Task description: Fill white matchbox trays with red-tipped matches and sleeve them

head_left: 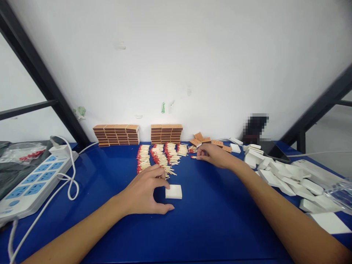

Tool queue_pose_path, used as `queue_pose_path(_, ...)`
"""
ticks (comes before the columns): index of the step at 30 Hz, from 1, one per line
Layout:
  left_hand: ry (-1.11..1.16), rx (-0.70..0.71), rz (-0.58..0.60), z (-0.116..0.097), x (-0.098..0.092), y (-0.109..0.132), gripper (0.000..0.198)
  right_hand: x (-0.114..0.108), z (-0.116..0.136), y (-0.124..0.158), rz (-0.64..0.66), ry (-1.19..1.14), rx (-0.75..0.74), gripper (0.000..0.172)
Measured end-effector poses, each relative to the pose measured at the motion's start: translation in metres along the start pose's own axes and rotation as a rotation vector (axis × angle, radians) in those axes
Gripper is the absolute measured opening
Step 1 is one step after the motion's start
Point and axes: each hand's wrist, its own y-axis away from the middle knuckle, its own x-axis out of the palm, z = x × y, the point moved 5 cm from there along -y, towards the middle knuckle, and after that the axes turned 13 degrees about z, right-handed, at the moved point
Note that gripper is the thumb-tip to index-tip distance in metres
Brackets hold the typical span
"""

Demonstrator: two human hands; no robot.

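Observation:
My left hand (147, 189) is open, thumb and fingers spread at the left side of a small white matchbox tray (173, 192) that lies on the blue table. Its index fingertip is at the tray's upper left corner, while the thumb rests apart from it, below. Farther right, my right hand (211, 155) pinches a few matches (193, 157), their red heads pointing left. Rows of loose red-headed matches (143, 157) lie behind the tray, partly hidden by my left fingers. A smaller heap of matches (193, 149) sits just beyond my right fingertips.
Stacked brown matchboxes (117, 135) and a second stack (166, 134) stand against the wall. Several loose matchboxes (206, 140) lie behind my right hand. White trays (283, 176) are piled at right, near a dark phone (275, 151). A power strip (38, 179) with cables occupies the left.

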Motion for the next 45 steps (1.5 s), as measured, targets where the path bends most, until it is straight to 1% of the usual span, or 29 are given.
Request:
queue_pose_path(5, -0.007, 0.002, -0.003, -0.002, -0.004, -0.002, 0.037, -0.003, 0.015, 0.005, 0.028, -0.018, 0.031, 0.025)
queue_pose_path(9, 0.004, -0.006, 0.001, -0.002, -0.006, -0.002, 0.042, -0.007, 0.029, 0.011, 0.035, -0.044, 0.055, 0.019)
queue_pose_path(12, 0.008, -0.019, -0.009, -0.002, -0.007, 0.000, 0.051, -0.006, 0.035, 0.015, 0.085, -0.055, 0.070, 0.015)
queue_pose_path(15, -0.007, -0.036, -0.007, -0.001, -0.006, 0.000, 0.051, -0.005, 0.035, 0.017, 0.146, -0.032, 0.076, 0.013)
queue_pose_path(18, -0.018, -0.050, 0.015, 0.000, -0.006, 0.000, 0.050, -0.005, 0.033, 0.017, 0.167, 0.036, 0.101, 0.010)
queue_pose_path(21, -0.024, -0.056, 0.030, 0.000, -0.008, -0.001, 0.048, -0.006, 0.033, 0.017, 0.144, 0.087, 0.115, 0.010)
queue_pose_path(24, -0.030, -0.066, 0.042, 0.001, -0.009, 0.000, 0.044, -0.007, 0.036, 0.017, 0.079, 0.125, 0.086, 0.016)
queue_pose_path(25, -0.031, -0.070, 0.045, 0.001, -0.009, 0.000, 0.043, -0.006, 0.037, 0.016, 0.071, 0.132, 0.068, 0.016)
queue_pose_path(28, -0.032, -0.072, 0.053, 0.002, -0.007, 0.000, 0.039, -0.003, 0.038, 0.015, 0.099, 0.128, 0.026, 0.006)
queue_pose_path(32, -0.027, -0.067, 0.052, 0.001, -0.007, 0.000, 0.035, -0.002, 0.036, 0.015, 0.123, 0.088, 0.071, 0.009)
queue_pose_path(38, -0.028, -0.066, 0.041, 0.001, -0.008, 0.000, 0.028, -0.001, 0.037, 0.017, 0.158, 0.014, 0.063, 0.007)
queue_pose_path(45, -0.031, -0.042, 0.026, -0.001, -0.008, 0.000, 0.025, 0.001, 0.033, 0.016, 0.153, 0.070, 0.093, 0.006)
